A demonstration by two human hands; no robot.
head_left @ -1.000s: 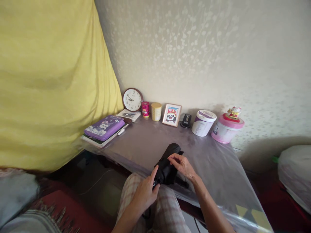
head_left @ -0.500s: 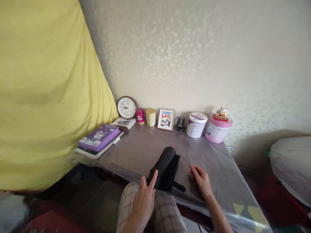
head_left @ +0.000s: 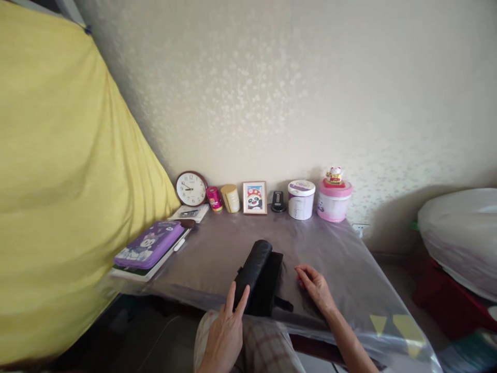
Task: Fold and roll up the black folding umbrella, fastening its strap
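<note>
Bare left hand [head_left: 225, 329], bare right hand [head_left: 315, 288], pale brown-checked trousers [head_left: 268, 346]

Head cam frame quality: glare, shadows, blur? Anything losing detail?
Head view: pale sheen on the clear plastic table cover; head view: soft shadow on the beige patterned wall, left of the pale rounded bundle; head view: the black folded fabric bundle shows little detail in its darkest folds; head view: lower right corner looks blurred, yet numerals on the round white brown-rimmed clock are legible.

Left fingers [head_left: 243, 301] touch a rolled black bundle [head_left: 254, 268] while right fingers [head_left: 309, 281] curl beside it.
</note>
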